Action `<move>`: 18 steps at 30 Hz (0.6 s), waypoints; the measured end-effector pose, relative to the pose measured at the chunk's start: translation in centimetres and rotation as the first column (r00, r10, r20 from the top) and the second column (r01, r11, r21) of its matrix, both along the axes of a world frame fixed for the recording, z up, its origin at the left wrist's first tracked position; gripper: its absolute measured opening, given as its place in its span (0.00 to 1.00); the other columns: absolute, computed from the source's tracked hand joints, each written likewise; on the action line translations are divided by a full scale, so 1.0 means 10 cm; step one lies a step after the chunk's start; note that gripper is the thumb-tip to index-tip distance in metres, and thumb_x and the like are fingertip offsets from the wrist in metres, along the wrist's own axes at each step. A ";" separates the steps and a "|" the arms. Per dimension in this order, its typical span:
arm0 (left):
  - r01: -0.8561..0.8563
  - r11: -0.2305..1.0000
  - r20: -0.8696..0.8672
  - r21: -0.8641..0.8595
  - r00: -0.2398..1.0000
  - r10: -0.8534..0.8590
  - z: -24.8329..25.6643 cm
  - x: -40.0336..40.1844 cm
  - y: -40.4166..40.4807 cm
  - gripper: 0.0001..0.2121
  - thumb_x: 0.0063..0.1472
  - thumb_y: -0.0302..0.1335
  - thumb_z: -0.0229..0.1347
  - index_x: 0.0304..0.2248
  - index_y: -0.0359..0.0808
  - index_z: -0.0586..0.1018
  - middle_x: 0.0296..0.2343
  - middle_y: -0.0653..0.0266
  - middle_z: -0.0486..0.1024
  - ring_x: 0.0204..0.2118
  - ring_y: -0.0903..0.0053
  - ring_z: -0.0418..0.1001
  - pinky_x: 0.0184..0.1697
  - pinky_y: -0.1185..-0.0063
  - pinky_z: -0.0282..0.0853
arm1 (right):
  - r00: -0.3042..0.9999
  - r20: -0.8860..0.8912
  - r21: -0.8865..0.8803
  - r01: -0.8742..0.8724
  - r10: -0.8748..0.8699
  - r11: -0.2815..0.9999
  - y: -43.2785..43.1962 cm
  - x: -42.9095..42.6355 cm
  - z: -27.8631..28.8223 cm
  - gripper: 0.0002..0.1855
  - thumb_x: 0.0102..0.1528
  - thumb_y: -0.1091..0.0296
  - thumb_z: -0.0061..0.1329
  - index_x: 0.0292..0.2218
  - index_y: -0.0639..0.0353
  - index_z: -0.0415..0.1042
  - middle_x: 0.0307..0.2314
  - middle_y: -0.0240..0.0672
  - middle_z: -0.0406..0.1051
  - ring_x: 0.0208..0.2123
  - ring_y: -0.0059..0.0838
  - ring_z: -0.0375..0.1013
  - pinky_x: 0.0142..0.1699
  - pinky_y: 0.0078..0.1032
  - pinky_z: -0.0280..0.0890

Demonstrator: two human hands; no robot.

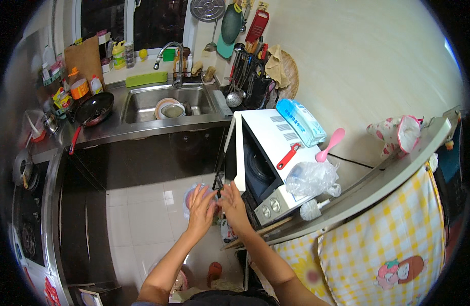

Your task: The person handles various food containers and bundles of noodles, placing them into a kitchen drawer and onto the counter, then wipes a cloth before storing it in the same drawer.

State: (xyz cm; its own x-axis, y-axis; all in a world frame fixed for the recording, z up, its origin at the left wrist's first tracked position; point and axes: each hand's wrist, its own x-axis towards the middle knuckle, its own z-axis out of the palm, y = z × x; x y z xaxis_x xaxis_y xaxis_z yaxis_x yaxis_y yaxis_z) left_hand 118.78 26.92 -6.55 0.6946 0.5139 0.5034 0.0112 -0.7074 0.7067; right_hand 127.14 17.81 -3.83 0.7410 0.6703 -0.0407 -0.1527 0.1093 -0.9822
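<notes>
Both bare hands reach forward over the tiled floor, side by side and apart, fingers spread. My left hand (200, 206) holds nothing that I can see. Close to the edge of the open microwave door (238, 153) is my right hand (233, 208), with its fingers apart; whether it touches the door is not clear. The white microwave oven (271, 134) stands to the right with its dark inside showing. On its top lie a blue pack of wipes (302, 121), a red peeler (288, 156), a pink spoon (330, 145) and a crumpled clear plastic bag (311, 178).
Bowls (172, 110) sit in the steel sink (143, 103) ahead. A wok (95, 109) rests on the counter to its left, near a gas stove (32, 225). A yellow checked curtain (388, 229) hangs at right. An orange slipper (215, 269) is on the floor.
</notes>
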 end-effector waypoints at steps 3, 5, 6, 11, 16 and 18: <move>0.088 0.996 0.060 -0.019 0.994 -0.087 0.35 0.53 0.12 0.14 0.57 0.22 0.46 0.44 0.35 0.72 0.49 0.51 0.63 0.57 0.56 0.52 0.57 0.65 0.47 | 0.997 -0.011 0.096 0.076 -0.076 0.992 -0.11 0.03 0.22 0.38 0.53 0.78 0.40 0.59 0.64 0.34 0.56 0.45 0.45 0.56 0.34 0.51 0.55 0.24 0.54; 0.124 0.992 0.071 -0.014 0.990 -0.123 0.47 0.85 0.26 0.14 0.58 0.23 0.46 0.44 0.34 0.71 0.48 0.51 0.63 0.56 0.56 0.53 0.57 0.66 0.48 | 0.998 -0.001 0.083 0.058 -0.058 0.995 -0.13 0.17 0.34 0.35 0.52 0.79 0.41 0.58 0.65 0.41 0.54 0.43 0.50 0.55 0.32 0.54 0.55 0.25 0.54; 0.155 0.988 0.145 -0.022 0.978 -0.150 0.53 1.01 0.35 0.14 0.58 0.23 0.46 0.44 0.34 0.71 0.48 0.52 0.65 0.55 0.57 0.55 0.56 0.67 0.50 | 0.986 0.169 0.038 -0.002 -0.004 0.999 -0.10 0.28 0.42 0.32 0.52 0.80 0.41 0.57 0.66 0.46 0.53 0.42 0.53 0.54 0.32 0.56 0.54 0.25 0.55; 0.342 0.937 0.315 -0.074 0.899 -0.304 0.87 2.10 0.81 0.15 0.58 0.24 0.46 0.46 0.35 0.70 0.44 0.55 0.69 0.49 0.65 0.66 0.50 0.75 0.59 | 0.943 0.291 0.127 0.126 -0.159 0.984 0.14 1.04 0.95 0.25 0.50 0.84 0.37 0.51 0.66 0.58 0.47 0.39 0.61 0.48 0.29 0.63 0.47 0.21 0.62; 0.555 0.809 0.276 -0.193 0.822 -0.498 1.21 3.61 1.26 0.17 0.60 0.27 0.45 0.50 0.36 0.67 0.48 0.60 0.65 0.50 0.72 0.64 0.50 0.77 0.59 | 0.864 0.312 0.092 0.388 -0.396 0.917 0.30 1.69 1.32 0.22 0.51 0.83 0.36 0.49 0.65 0.61 0.47 0.39 0.62 0.47 0.28 0.63 0.47 0.23 0.62; 0.612 0.744 0.271 -0.269 0.789 -0.551 1.40 4.10 1.40 0.18 0.60 0.27 0.46 0.50 0.36 0.67 0.49 0.60 0.65 0.51 0.72 0.62 0.52 0.77 0.56 | 0.837 0.339 0.043 0.443 -0.430 0.895 0.38 1.81 1.39 0.20 0.52 0.83 0.36 0.48 0.64 0.62 0.47 0.37 0.63 0.48 0.29 0.63 0.47 0.23 0.62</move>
State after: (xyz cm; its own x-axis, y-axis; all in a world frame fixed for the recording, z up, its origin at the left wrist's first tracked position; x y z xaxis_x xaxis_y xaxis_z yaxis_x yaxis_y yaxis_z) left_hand 159.82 40.89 7.49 0.8360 0.1898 0.5148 -0.4613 -0.2649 0.8468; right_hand 145.28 21.59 10.02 0.9301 0.2768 0.2415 0.2368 0.0510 -0.9702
